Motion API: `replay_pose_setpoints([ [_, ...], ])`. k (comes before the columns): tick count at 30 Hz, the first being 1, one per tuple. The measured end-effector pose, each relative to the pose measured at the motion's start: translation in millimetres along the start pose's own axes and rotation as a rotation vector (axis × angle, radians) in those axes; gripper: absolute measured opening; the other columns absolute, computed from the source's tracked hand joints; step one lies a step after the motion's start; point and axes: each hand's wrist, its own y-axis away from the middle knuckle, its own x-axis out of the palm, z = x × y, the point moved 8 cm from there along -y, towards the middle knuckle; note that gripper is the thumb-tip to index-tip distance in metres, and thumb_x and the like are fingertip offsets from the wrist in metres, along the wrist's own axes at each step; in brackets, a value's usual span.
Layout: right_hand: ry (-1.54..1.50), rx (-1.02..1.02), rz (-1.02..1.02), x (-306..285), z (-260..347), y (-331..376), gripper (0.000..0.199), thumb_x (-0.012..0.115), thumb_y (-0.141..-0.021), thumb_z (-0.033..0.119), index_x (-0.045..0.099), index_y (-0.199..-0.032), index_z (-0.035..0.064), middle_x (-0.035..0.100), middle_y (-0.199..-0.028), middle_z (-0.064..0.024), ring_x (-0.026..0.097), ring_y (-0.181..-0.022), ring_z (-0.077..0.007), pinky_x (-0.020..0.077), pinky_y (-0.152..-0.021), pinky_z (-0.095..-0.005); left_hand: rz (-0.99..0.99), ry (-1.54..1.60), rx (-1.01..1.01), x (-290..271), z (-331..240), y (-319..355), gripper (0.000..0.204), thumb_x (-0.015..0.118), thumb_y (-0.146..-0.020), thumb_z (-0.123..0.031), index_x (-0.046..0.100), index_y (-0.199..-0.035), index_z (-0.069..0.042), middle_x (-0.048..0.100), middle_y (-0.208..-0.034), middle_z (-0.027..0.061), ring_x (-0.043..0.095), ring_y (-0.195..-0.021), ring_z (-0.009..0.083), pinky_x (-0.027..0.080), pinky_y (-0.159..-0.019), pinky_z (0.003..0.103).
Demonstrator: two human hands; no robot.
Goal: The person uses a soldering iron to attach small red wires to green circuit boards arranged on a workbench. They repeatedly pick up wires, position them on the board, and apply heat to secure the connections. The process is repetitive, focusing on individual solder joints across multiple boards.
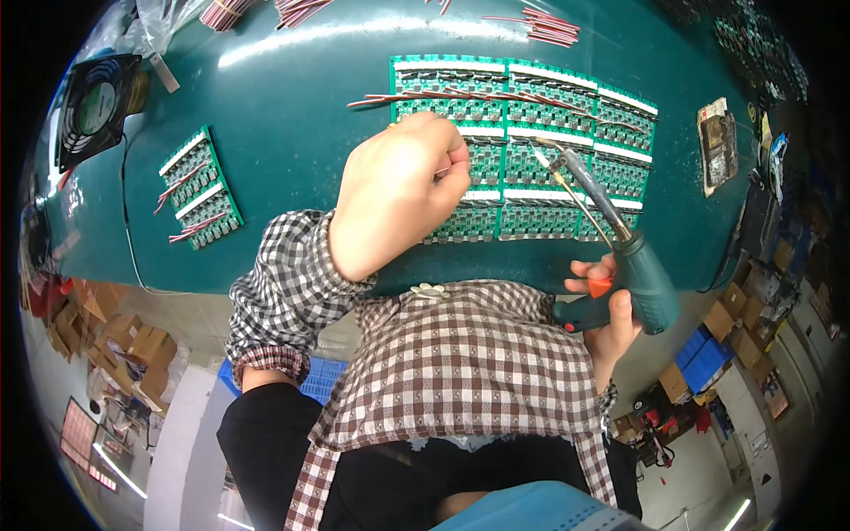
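My left hand point(398, 190) is over the left part of a panel of green circuit boards point(542, 217), its thumb and fingers pinched together. What they hold, if anything, is too small to make out. My right hand point(611, 310) is wrapped round the handle of a dark green soldering gun point(645, 283) with an orange trigger. The gun's metal tip and thin feed tube point up and left over the middle boards; whether the tip touches them I cannot tell. Red, black and white wires point(549, 100) lie across the panel's upper row.
A smaller circuit board panel point(199, 188) with wires lies on the green table point(292, 115) at left. A black fan point(96, 113) stands at the far left. Wire bundles point(553, 28) lie along the far side. A grimy block point(717, 146) sits right of the boards.
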Motion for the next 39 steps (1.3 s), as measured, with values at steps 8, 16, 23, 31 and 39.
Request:
replay_pose_setpoints([
  [8,0.135,0.053,-0.051,7.4,1.1,7.8,0.058,0.066,-0.083,0.037,0.051,-0.116,-0.008,0.059,-0.092,-0.0158,0.065,-0.083,-0.0317,0.0594,-0.066,-0.0392,-0.055,-0.043,0.07,10.5,2.0,-1.4,0.008,0.064,-0.069,-0.003,0.057,-0.072,-0.006,0.056,-0.07,0.0056,0.057,-0.063,0.0226,0.046,-0.058,0.034],
  [16,0.113,0.11,0.061,19.2,4.5,9.8,0.037,0.066,-0.083,0.016,0.055,-0.108,-0.0095,0.062,-0.093,-0.0173,0.064,-0.088,-0.0284,0.0567,-0.076,-0.039,-0.057,-0.02,0.041,9.0,3.0,-1.8,0.009,0.063,-0.068,-0.002,0.056,-0.071,-0.006,0.055,-0.069,0.0057,0.056,-0.063,0.0226,0.046,-0.058,0.034],
  [23,0.134,0.141,0.113,22.9,5.0,11.9,0.026,0.067,-0.081,0.005,0.058,-0.103,-0.0061,0.062,-0.094,-0.0159,0.064,-0.089,-0.026,0.0557,-0.079,-0.0377,-0.086,-0.029,0.047,9.9,2.6,-0.7,0.01,0.063,-0.067,-0.001,0.055,-0.072,-0.006,0.055,-0.068,0.006,0.056,-0.063,0.023,0.045,-0.057,0.034],
  [31,0.187,0.178,0.153,28.5,6.7,10.7,0.027,0.067,-0.08,0.001,0.058,-0.105,-0.0053,0.064,-0.095,-0.0158,0.064,-0.088,-0.0232,0.0549,-0.079,-0.0368,-0.121,-0.03,0.045,10.1,1.2,1.2,0.012,0.064,-0.067,0.0,0.055,-0.071,-0.006,0.054,-0.068,0.0059,0.055,-0.062,0.0228,0.045,-0.056,0.034],
  [39,0.35,0.177,0.205,24.8,3.8,11.1,0.046,0.068,-0.08,0.002,0.047,-0.12,-0.0042,0.065,-0.095,-0.0162,0.065,-0.085,-0.0231,0.0549,-0.079,-0.0361,-0.134,-0.011,0.04,10.8,3.1,2.0,0.012,0.064,-0.067,0.0,0.055,-0.072,-0.006,0.054,-0.068,0.0058,0.055,-0.062,0.0225,0.045,-0.056,0.034],
])
